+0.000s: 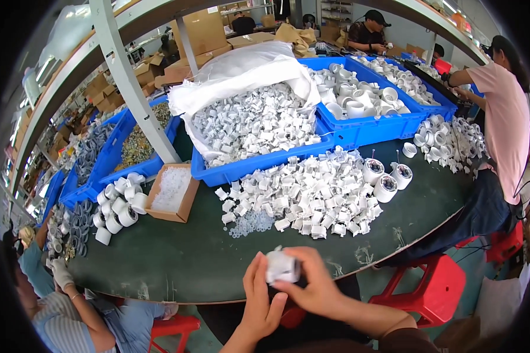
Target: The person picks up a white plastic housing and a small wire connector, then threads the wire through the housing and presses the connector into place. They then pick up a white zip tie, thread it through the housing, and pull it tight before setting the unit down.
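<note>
At the table's front edge I hold a white plastic housing (281,267) with a dark opening, partly blurred. My right hand (317,282) is closed round its right side, thumb below and fingers over the top. On the other side, the fingers of my left hand (258,297) press against the housing, with the thumb below it. Just beyond lies a large heap of small white plastic parts (312,197). A little pile of translucent rings (250,225) touches the heap's left front. Three round white housings with dark insides (386,187) stand at the heap's right.
A cardboard box (185,206) of small translucent pieces stands left, beside stacked white cylinders (115,215). Blue crates (359,138) of white parts line the back. A metal post (132,82) rises at left. Co-workers sit on both sides; a red stool (433,291) is at right.
</note>
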`<state>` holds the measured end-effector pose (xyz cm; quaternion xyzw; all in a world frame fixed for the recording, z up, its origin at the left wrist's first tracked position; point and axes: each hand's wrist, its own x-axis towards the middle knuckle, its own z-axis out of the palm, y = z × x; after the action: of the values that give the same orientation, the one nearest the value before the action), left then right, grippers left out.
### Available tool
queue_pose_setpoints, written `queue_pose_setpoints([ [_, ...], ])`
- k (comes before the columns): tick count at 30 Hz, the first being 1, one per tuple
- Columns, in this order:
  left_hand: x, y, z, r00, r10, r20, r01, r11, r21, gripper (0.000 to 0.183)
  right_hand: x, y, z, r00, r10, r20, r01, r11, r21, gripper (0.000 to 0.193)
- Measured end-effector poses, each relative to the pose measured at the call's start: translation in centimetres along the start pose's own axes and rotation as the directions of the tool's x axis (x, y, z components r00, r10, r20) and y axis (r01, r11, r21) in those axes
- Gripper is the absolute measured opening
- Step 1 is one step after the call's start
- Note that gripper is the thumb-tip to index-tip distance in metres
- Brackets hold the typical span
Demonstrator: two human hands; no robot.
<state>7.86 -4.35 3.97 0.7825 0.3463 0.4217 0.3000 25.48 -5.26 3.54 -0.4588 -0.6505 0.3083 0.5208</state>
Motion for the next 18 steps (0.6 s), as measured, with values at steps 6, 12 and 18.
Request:
queue_pose_setpoints([
  [6, -0.4, -1.4, -1.8, 0.972, -0.140, -0.187, 0.167, 0.977, 0.137, 0.046, -0.4, -0.6, 4.4, 0.972, 0.006, 0.236, 0.005, 0.999, -0.045, 0.064],
  [12, -1.3, -0.9, -3.6, 0.983, -0.096, -0.155, 0.131, 0.964, 0.232, 0.035, 2.0, -0.1, 3.1, 0.863, 0.241, 0.444, -0.445, 0.778, 0.444, 0.040],
  [18, -0.6, -2.1, -3.3, 0.984, -0.069, -0.165, 0.110, 0.962, 0.251, 0.030, 3.8, -2.1, 2.8, 0.901, 0.260, 0.346, -0.418, 0.729, 0.541, 0.010],
])
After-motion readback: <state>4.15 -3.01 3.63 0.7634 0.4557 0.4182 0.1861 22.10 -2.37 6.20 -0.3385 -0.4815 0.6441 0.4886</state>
